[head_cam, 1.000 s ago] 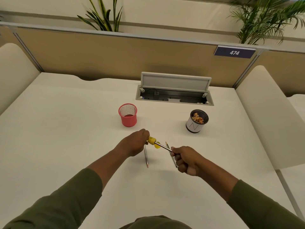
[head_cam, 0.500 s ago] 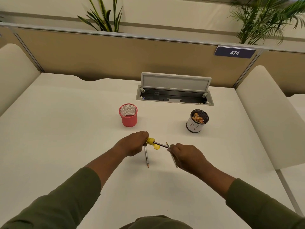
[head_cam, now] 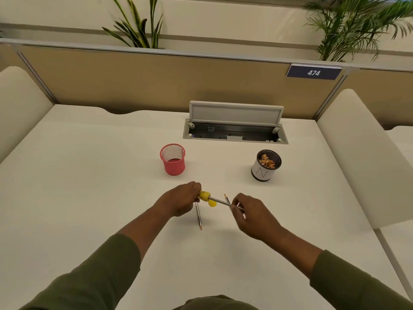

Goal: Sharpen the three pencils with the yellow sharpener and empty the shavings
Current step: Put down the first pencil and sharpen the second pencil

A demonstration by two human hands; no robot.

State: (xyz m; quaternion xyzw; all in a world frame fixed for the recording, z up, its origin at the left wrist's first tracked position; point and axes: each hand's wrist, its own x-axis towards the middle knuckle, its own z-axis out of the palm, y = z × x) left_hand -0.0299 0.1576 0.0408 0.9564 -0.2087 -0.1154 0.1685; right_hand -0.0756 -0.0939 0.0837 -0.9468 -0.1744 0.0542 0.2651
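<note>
The left hand (head_cam: 178, 201) grips the sharpener (head_cam: 204, 195) just above the tabletop (head_cam: 89, 186); the right hand (head_cam: 250, 217) pinches the pencil (head_cam: 220, 201) that sits in it. Two more pencils lie below. I would turn the pencil evenly and push lightly, so the tip does not break.

We sat at a white desk (head_cam: 89, 175) closed in by a tan partition (head_cam: 156, 79) bearing a "474" sign (head_cam: 313, 72). An open cable hatch (head_cam: 235, 123) lay ahead, potted palms (head_cam: 357, 25) behind, under cream walls (head_cam: 223, 16).
</note>
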